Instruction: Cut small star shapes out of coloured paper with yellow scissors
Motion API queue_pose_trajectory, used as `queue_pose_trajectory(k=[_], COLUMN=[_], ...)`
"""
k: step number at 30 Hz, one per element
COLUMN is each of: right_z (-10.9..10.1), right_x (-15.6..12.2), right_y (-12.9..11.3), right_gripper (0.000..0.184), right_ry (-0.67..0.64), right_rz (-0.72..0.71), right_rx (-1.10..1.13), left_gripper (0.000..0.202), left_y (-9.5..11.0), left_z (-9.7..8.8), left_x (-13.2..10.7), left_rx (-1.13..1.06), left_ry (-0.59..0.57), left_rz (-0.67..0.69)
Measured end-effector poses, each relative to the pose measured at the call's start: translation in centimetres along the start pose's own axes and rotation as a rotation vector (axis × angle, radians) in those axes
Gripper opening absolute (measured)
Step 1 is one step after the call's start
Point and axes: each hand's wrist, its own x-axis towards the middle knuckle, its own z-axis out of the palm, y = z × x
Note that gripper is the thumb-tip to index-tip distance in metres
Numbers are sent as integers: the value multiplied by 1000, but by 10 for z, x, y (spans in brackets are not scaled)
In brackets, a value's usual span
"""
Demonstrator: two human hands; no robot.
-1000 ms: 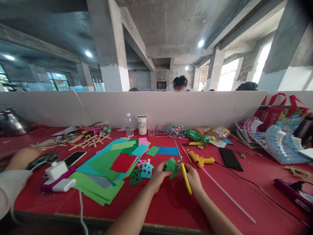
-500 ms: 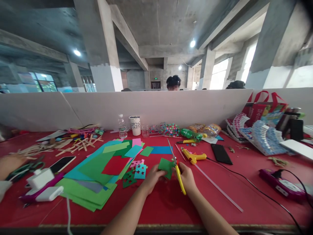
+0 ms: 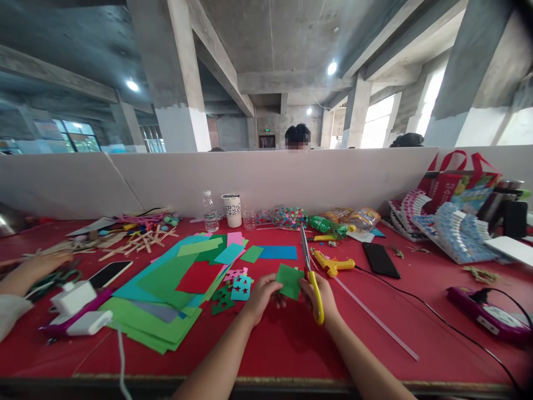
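Observation:
My left hand [image 3: 261, 296] pinches a small green paper piece [image 3: 290, 280] just above the red table [image 3: 291, 344]. My right hand [image 3: 322, 298] is wrapped round the yellow handles of a pair of scissors [image 3: 310, 272], whose blades point up and away, beside the paper's right edge. A pile of coloured paper sheets [image 3: 175, 283] lies to the left, with star-punched scraps [image 3: 233, 289] right by my left hand.
A yellow glue gun [image 3: 333, 263], a black phone [image 3: 378, 259] and a cable lie to the right. A bottle [image 3: 210, 212] and cup [image 3: 232, 210] stand by the white divider [image 3: 270, 178]. Another person's hand [image 3: 33, 269] rests far left near wooden sticks [image 3: 125, 239] and a phone [image 3: 109, 273].
The scissors have swung more upright and closer to the green paper, which now shows flatter and squarer. The view has shifted slightly.

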Motion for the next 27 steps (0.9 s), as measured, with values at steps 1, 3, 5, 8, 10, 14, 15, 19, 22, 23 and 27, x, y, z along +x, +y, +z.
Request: queue_pose_trajectory(k=[1,3,5,8,10,14,15,19,22,23,27], right_z=[-1,-1,-2,-1,-1,-1,-1,-3,-3,-3,0], right_x=[0,0,0,0,-1,0,0,0,-1,-2,-5], right_y=[0,-1,-3,-5,-7,-9,-9,-9,-10,-11,-14], right_gripper=[19,20,23,27,27,25,25,29,32,31,28], right_ry=[3,5,6,-10,-25,-54,-56,-49,-62,-67,-82], right_rz=[11,25,31,31,33,49,52,40,26,24,33], right_rx=[0,-7,-8,-4,1,5,6,14,15,10,-30], left_gripper=[13,14,17,17,15,17,20,29,32,33,32], left_y=[0,1,2,4,4,3,3,2,2,2,1], left_z=[0,1,3,4,3,-2,-3,-3,2,4,7], left_x=[-1,-2,-3,-2,-2,0,0,-1,-3,-4,-3], left_rx=[0,3,20,50,51,8,-11,-86,-105,-100,-44], left_ry=[-11,-35,-55,-24,20,62,76,88,35,24,58], left_rz=[-2,-11,-23,-23,-14,-14,-13,-20,-31,-28,-2])
